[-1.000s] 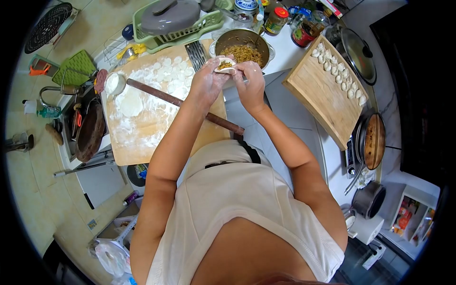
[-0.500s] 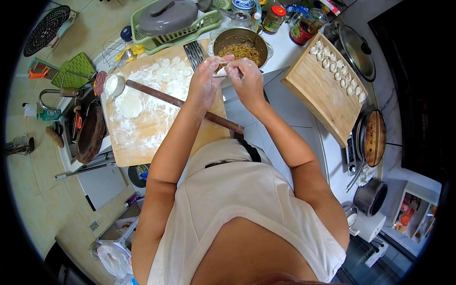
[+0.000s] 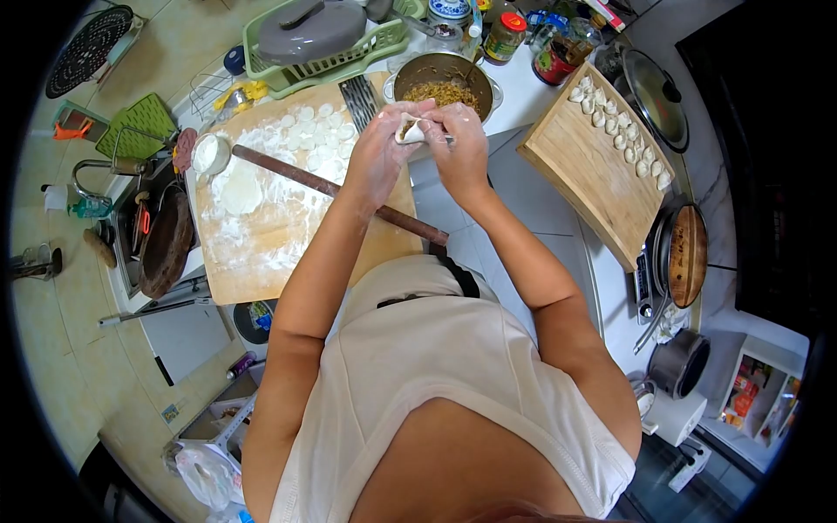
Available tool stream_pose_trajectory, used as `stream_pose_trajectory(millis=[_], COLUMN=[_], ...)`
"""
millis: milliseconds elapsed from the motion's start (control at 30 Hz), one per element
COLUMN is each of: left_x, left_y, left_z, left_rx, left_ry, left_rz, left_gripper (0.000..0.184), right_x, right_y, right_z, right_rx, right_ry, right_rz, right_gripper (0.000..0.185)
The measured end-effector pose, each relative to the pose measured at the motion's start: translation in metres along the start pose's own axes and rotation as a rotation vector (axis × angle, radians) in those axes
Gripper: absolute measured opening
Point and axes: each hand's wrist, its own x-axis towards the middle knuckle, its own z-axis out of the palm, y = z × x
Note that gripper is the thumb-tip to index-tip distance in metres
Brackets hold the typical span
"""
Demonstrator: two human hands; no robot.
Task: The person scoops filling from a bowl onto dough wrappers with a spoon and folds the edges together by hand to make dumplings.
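Observation:
Between my two floury hands, in front of the pot of brown filling (image 3: 443, 92), is a white dough wrapper (image 3: 409, 132), partly folded, with some filling showing. My left hand (image 3: 384, 148) is closed on its left side, and my right hand (image 3: 459, 146) pinches its right edge. Round wrappers (image 3: 316, 131) lie on the floured wooden board (image 3: 253, 281) at the left, beside a bigger flat dough piece (image 3: 241, 191). A dark rolling pin (image 3: 301, 175) crosses the board diagonally, passing under my left forearm. Several folded dumplings (image 3: 620, 131) line the far edge of the wooden tray (image 3: 582, 177).
A white bowl of flour (image 3: 210, 154) stands at the board's left corner. Behind are a green rack (image 3: 384, 42) and a red-lidded jar (image 3: 505, 37). The sink (image 3: 131, 261) is at the left; a glass-lidded pan (image 3: 656, 100) is at the right.
The wrapper has gone from spread open to partly folded over its filling. My right hand's fingers have closed in towards my left hand.

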Motion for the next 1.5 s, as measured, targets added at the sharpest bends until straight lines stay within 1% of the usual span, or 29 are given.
stream_pose_trajectory(millis=[100,200,300,400,500,600,633,733,833,933,1033,1067,1133,1233,1333,1433,1500], left_x=[-0.007,-0.009,-0.005,-0.002,-0.007,-0.011,-0.015,-0.017,-0.016,-0.017,-0.021,-0.023,-0.025,-0.014,-0.01,-0.012,-0.013], left_y=[0.002,0.008,-0.001,-0.001,0.001,-0.003,0.001,0.01,0.005,0.009,0.018,0.02,0.02,0.017,0.013,0.013,0.015], left_z=[0.008,0.018,0.001,0.002,0.012,0.014,0.016,0.013,0.009,0.005,0.011,0.018,0.032,0.011,0.004,0.009,0.014], left_rx=[-0.008,0.277,0.684,0.642,0.674,0.652,0.743,1.117,1.08,1.185,1.197,1.029,0.694,0.843,0.875,0.873,0.973], left_ry=[0.007,-0.004,-0.211,-0.185,-0.057,0.081,0.151,0.083,0.076,0.022,0.068,0.081,0.107,-0.089,-0.103,-0.051,-0.021], left_rz=[0.05,0.026,0.388,0.328,0.458,0.694,0.718,0.805,0.781,0.784,0.878,0.788,0.606,0.441,0.447,0.448,0.506], left_gripper=[0.052,0.071,0.078,0.088,0.076,0.062,0.05,0.041,0.037,0.042,0.054,0.054,0.059,0.067,0.05,0.038,0.034], right_x=[0.002,0.001,-0.003,-0.002,-0.004,-0.004,-0.004,-0.004,-0.003,-0.003,-0.003,-0.003,-0.004,-0.005,-0.007,-0.008,-0.008], right_y=[-0.009,-0.012,-0.018,-0.033,-0.033,-0.026,-0.027,-0.028,-0.029,-0.03,-0.03,-0.031,-0.033,-0.039,-0.04,-0.04,-0.039], right_z=[-0.005,-0.011,-0.008,-0.015,-0.013,-0.014,-0.015,-0.016,-0.016,-0.016,-0.016,-0.017,-0.017,-0.015,-0.012,-0.011,-0.012], right_rx=[0.047,0.123,0.428,0.471,0.674,0.656,0.622,0.534,0.489,0.492,0.537,0.555,0.606,0.663,0.64,0.626,0.607], right_ry=[0.08,0.021,-0.013,-0.078,-0.071,-0.018,-0.009,-0.001,-0.007,-0.002,0.001,-0.003,-0.014,-0.047,-0.074,-0.065,-0.053], right_rz=[0.023,0.061,0.267,0.34,0.45,0.459,0.432,0.373,0.351,0.369,0.408,0.404,0.412,0.423,0.404,0.397,0.384], right_gripper=[0.01,0.01,0.009,0.008,0.008,0.008,0.008,0.008,0.009,0.009,0.01,0.01,0.01,0.01,0.01,0.01,0.01])
